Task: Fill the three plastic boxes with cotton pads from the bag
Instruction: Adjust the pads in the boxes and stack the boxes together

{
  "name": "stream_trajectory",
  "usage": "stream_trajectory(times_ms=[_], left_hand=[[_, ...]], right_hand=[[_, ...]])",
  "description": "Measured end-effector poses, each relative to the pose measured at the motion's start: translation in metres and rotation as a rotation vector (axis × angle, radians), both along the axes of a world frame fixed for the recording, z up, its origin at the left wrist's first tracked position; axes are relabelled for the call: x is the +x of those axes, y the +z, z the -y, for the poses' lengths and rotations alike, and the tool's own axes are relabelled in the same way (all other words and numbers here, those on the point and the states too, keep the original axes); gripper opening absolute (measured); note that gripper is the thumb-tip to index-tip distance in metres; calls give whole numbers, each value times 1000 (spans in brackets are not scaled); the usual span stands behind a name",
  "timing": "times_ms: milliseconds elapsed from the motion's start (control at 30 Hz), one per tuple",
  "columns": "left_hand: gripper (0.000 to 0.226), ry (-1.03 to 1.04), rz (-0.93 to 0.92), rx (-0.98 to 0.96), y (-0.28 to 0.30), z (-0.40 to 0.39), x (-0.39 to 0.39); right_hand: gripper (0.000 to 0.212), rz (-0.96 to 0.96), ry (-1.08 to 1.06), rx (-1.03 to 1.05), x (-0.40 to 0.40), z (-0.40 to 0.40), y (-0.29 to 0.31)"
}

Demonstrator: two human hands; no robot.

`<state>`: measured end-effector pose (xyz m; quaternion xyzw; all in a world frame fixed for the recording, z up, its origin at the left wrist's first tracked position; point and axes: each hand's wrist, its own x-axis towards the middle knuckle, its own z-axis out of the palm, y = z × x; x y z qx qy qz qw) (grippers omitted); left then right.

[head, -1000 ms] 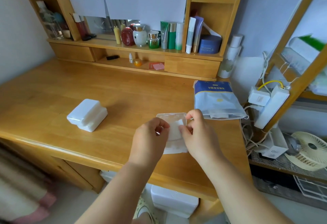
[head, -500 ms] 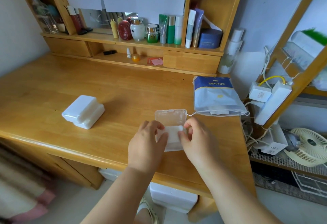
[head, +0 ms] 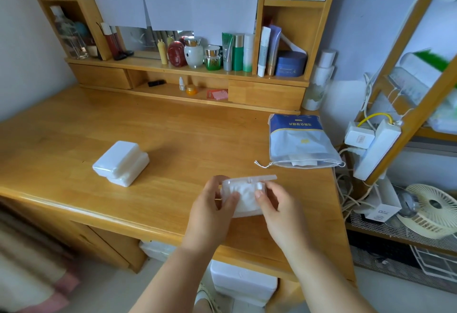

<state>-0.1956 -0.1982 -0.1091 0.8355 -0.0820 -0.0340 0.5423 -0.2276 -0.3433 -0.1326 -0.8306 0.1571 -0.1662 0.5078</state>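
Both hands, left hand (head: 212, 211) and right hand (head: 277, 207), curl fingers around the pad-filled plastic box (head: 243, 195).

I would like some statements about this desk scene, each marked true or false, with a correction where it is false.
1. Both the left hand and the right hand hold the clear plastic box. True.
2. That box is empty. False: white cotton pads show through it.
3. The blue and white bag lies on the desk, to the right of the hands. True.
4. The two white boxes stand apart from each other. False: one is stacked on the other.
5. The bag is held in the right hand. False: no hand touches it.
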Motion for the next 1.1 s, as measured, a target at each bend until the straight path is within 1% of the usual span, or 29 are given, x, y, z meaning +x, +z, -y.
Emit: stream_trajectory(times_ms=[67, 100, 133, 233, 267, 300, 333, 400, 467, 533, 567, 600, 633, 667, 733, 800, 900, 967, 1100], left_hand=[[14, -12, -91, -190, 8, 1, -6], [15, -18, -150, -274, 13, 0, -10], [16, -33, -213, -347, 18, -1, -13], [23, -140, -415, -577, 35, -4, -30], [26, -175, -453, -623, 42, -3, -37], [28, -200, -446, -626, 49, -2, -45], [28, -203, -397, -596, 55, 0, -52], [23, -157, -247, -544, 64, 4, -66], [20, -86, -130, -539, 72, 6, -79], [18, -41, -61, -531, 79, 9, -91], [16, -21, -34, -527, 82, 11, -98], [14, 1, -8, -523, 84, 13, -104], [13, 22, 16, -517, 86, 14, -109], [14, 39, 37, -510, 87, 16, -114], [15, 65, 59, -504, 89, 16, -121], [14, 75, 47, -508, 92, 14, -126], [12, 45, -44, -534, 95, 8, -129], [15, 22, -79, -558, 96, 4, -131], [20, 48, -21, -522, 98, 2, -131]], right_hand=[[13, 57, 19, 225, -6, -2, 6], [12, 75, 30, 303, -9, -3, 11], [12, 94, 39, 322, -13, -3, 16], [14, 164, 50, 247, -29, -6, 34], [14, 190, 49, 217, -36, -7, 41], [14, 214, 49, 181, -43, -8, 48], [14, 232, 52, 150, -50, -10, 55], [13, 265, 63, 153, -63, -15, 69], [14, 272, 61, 300, -76, -20, 83], [30, 212, 39, 443, -85, -24, 96], [39, 166, 28, 459, -89, -26, 102], [44, 131, 17, 439, -93, -28, 106], [45, 118, 1, 397, -96, -29, 109], [42, 122, -20, 351, -99, -30, 110], [36, 132, -42, 289, -103, -29, 113], [36, 108, -6, 264, -106, -28, 113], [33, 70, 38, 269, -109, -29, 111], [31, 71, 36, 284, -110, -30, 111], [33, 94, 29, 292, -108, -33, 111]])
